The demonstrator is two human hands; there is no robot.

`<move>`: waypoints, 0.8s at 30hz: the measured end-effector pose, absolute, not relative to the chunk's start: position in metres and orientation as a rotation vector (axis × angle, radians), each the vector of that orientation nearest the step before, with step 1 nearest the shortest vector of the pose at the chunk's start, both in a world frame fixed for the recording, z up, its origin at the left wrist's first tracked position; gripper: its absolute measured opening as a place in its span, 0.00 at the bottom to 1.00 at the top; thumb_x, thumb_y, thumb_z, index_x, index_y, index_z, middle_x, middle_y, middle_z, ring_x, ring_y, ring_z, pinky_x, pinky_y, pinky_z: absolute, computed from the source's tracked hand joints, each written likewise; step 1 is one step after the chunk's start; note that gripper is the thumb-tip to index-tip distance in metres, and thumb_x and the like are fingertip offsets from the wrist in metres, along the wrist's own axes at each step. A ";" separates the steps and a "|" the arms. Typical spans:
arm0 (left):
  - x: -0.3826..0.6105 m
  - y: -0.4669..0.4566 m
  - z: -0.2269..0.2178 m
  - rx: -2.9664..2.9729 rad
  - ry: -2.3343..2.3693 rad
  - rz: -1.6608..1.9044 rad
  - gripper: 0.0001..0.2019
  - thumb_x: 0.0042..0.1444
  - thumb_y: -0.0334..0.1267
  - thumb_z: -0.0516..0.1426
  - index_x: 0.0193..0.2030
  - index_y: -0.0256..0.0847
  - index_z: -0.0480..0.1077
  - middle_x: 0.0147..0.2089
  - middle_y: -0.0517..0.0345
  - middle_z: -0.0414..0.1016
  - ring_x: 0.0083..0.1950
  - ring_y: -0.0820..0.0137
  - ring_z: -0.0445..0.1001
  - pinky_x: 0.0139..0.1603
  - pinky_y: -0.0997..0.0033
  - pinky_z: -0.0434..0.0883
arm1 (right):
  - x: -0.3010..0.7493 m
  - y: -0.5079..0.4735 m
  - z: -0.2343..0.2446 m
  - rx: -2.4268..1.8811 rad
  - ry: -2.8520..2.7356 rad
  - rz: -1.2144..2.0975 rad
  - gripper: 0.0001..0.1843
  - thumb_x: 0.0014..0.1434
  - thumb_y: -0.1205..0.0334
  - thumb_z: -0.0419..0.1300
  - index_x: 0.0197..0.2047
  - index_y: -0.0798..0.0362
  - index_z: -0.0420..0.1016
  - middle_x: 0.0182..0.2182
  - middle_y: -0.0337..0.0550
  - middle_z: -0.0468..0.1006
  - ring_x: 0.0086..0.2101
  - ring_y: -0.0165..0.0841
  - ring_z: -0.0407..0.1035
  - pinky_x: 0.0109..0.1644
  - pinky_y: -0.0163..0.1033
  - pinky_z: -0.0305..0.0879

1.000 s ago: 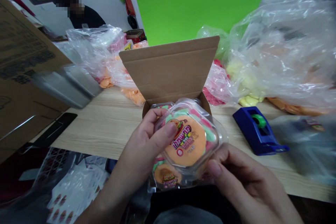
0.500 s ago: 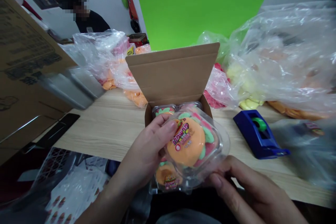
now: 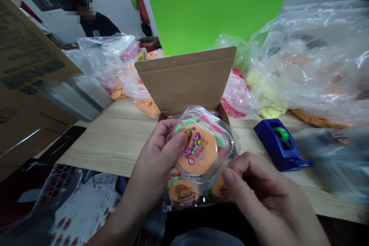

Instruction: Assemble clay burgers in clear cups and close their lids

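My left hand [image 3: 157, 157] is closed on a clear plastic clamshell [image 3: 198, 148], thumb on top. Inside it are an orange bun shape and green and pink layers, and a printed burger logo shows on its face. My right hand [image 3: 256, 188] has thumb and forefinger pinched by the clamshell's lower right edge; whether anything is between them is hidden. Beneath the clamshell stands an open cardboard box [image 3: 187, 80], its lid raised. More packed burger clamshells [image 3: 183, 192] sit in the box, partly covered by the held one.
A blue tape dispenser [image 3: 276, 146] stands right of the box on the wooden table [image 3: 112, 138]. Clear bags [image 3: 311, 61] of coloured pieces line the back. At left are a large carton [image 3: 31, 61] and stacked clear plastic trays [image 3: 77, 98]. A person [image 3: 98, 23] is farther back.
The clamshell has moved a little left and up and lies flatter to my view. My right hand has shifted up and left, its fingers drawn into a pinch.
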State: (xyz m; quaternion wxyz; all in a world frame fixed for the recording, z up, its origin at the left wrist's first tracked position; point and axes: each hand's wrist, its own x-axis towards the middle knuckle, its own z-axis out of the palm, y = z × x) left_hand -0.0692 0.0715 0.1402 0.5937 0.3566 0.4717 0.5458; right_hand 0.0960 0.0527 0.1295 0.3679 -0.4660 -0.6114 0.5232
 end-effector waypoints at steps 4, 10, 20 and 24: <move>-0.070 0.073 0.136 0.819 1.090 1.258 0.18 0.46 0.46 0.62 0.40 0.41 0.63 0.33 0.62 0.72 0.31 0.74 0.72 0.29 0.78 0.70 | 0.095 0.060 0.129 -1.256 -1.541 1.412 0.15 0.60 0.55 0.48 0.23 0.51 0.60 0.20 0.37 0.65 0.22 0.28 0.60 0.24 0.31 0.61; -0.070 0.076 0.133 0.775 0.985 1.174 0.13 0.53 0.44 0.56 0.40 0.38 0.63 0.33 0.58 0.72 0.29 0.73 0.72 0.30 0.74 0.70 | 0.100 0.062 0.127 -1.027 -1.445 1.788 0.07 0.58 0.56 0.53 0.32 0.49 0.65 0.24 0.37 0.67 0.26 0.30 0.65 0.31 0.33 0.66; -0.077 0.075 0.127 0.705 0.914 0.969 0.15 0.49 0.43 0.61 0.40 0.40 0.63 0.34 0.59 0.74 0.29 0.75 0.73 0.32 0.76 0.70 | 0.098 0.063 0.120 -1.112 -1.949 1.165 0.10 0.58 0.65 0.52 0.26 0.51 0.68 0.21 0.35 0.70 0.24 0.27 0.66 0.30 0.29 0.64; -0.078 0.077 0.127 0.694 0.957 1.076 0.14 0.51 0.44 0.59 0.40 0.38 0.64 0.33 0.58 0.74 0.29 0.74 0.73 0.29 0.77 0.69 | 0.103 0.060 0.120 -1.134 -1.903 1.257 0.10 0.59 0.64 0.51 0.26 0.51 0.67 0.21 0.35 0.70 0.23 0.26 0.65 0.28 0.27 0.63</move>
